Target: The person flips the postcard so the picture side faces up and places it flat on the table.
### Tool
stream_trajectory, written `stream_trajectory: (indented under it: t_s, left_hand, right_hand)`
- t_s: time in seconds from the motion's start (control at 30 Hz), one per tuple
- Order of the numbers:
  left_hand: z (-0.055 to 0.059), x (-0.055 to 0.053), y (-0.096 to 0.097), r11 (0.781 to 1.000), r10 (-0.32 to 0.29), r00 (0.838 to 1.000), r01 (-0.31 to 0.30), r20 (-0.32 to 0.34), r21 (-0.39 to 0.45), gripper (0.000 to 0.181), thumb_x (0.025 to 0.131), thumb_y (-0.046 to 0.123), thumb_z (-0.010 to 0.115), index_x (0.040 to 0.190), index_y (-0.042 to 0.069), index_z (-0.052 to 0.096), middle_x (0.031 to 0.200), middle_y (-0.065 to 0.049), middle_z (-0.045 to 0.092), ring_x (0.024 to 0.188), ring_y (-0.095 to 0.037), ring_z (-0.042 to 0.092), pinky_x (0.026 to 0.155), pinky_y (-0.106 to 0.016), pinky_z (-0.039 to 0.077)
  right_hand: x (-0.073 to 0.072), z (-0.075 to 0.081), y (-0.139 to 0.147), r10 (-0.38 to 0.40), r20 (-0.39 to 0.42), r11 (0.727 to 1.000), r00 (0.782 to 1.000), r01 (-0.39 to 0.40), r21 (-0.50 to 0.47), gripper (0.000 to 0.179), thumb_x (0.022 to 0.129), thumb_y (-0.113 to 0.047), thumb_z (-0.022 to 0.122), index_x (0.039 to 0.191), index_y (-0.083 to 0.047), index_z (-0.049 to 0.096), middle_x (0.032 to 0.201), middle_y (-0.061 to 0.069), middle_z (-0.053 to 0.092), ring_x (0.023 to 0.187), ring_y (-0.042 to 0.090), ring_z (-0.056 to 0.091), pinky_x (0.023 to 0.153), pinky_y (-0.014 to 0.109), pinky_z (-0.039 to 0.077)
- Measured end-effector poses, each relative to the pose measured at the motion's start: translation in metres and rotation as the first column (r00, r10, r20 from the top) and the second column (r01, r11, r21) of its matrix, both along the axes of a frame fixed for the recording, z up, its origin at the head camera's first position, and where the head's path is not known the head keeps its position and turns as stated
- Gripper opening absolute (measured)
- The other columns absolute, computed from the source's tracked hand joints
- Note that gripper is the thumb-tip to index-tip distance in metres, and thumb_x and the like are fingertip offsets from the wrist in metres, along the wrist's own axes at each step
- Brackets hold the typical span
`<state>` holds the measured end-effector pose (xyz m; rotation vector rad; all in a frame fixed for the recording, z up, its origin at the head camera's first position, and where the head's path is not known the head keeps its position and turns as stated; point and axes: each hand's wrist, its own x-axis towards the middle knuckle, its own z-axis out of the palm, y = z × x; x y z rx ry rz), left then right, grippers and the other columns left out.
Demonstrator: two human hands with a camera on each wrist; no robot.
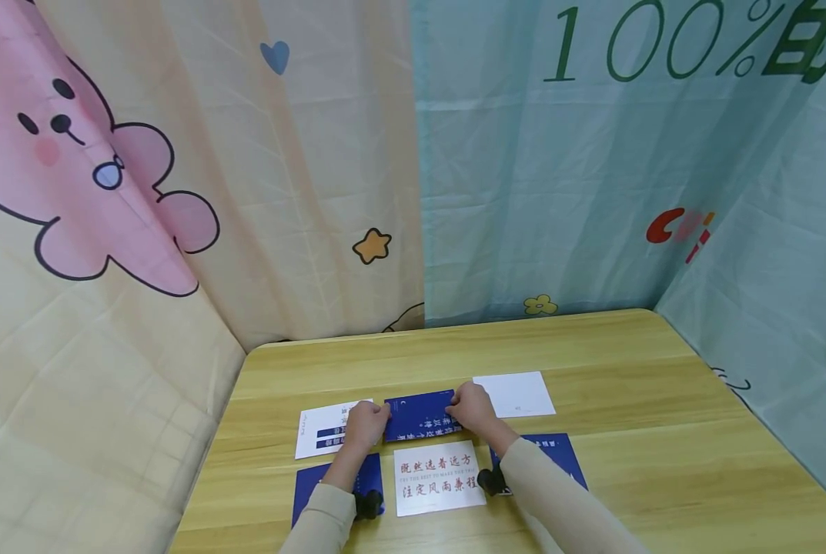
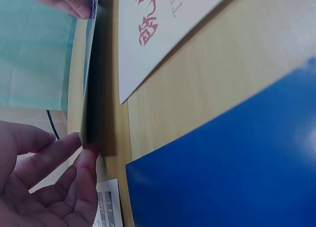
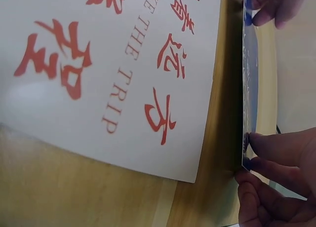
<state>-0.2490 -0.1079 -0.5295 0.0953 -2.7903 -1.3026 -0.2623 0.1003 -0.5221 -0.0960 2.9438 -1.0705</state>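
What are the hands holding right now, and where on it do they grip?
Both hold the dark blue rectangular card: the left hand pinches its left short edge, the right hand its right short edge, lifting it off the wooden table.

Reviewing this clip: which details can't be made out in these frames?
- Dark blue card, head view: small print unreadable; left hand and right hand cover its ends.
- Blue card bottom left, head view: forearm covers part.
- White card with red characters, right wrist view: cropped by edges.
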Motion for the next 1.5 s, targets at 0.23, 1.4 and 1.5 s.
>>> stream_trajectory:
  t_s: [0.23, 1.4, 1.5]
  left_hand:
    - [0.004, 0.003, 0.007, 1.000, -0.007, 1.000, 0.006, -0.023, -0.025, 0.049, 0.089, 0.016, 0.055, 0.045, 0.014, 0.035, 0.040, 0.005, 0.030, 0.035, -0.011, 0.033, 0.036, -0.023, 0.023]
    - [0.006, 0.003, 0.010, 0.996, -0.029, 0.999, 0.028, -0.013, -0.081, 0.048, 0.091, 0.016, 0.053, 0.047, 0.014, 0.034, 0.042, 0.005, 0.028, 0.036, -0.011, 0.031, 0.036, -0.022, 0.023]
    - [0.006, 0.002, 0.011, 0.995, -0.033, 0.999, 0.031, -0.020, -0.099, 0.049, 0.091, 0.016, 0.053, 0.046, 0.015, 0.033, 0.041, 0.006, 0.027, 0.036, -0.010, 0.030, 0.037, -0.022, 0.022]
  right_hand:
    - [0.004, 0.000, -0.005, -0.009, -0.022, 0.998, 1.000, 0.010, 0.054, 0.045, 0.079, -0.006, 0.071, 0.051, -0.015, 0.036, 0.048, -0.004, 0.030, 0.044, 0.010, 0.032, 0.045, 0.024, 0.030]
    - [0.002, -0.005, -0.012, 0.007, -0.039, 0.969, 0.999, 0.002, 0.246, 0.020, 0.081, -0.009, 0.069, 0.064, -0.005, 0.059, 0.059, 0.003, 0.055, 0.050, 0.013, 0.047, 0.048, 0.026, 0.039]
    - [0.003, -0.004, -0.012, 0.011, -0.036, 0.970, 0.999, -0.002, 0.242, 0.022, 0.081, -0.009, 0.069, 0.062, -0.006, 0.058, 0.057, 0.002, 0.054, 0.049, 0.012, 0.046, 0.047, 0.025, 0.038]
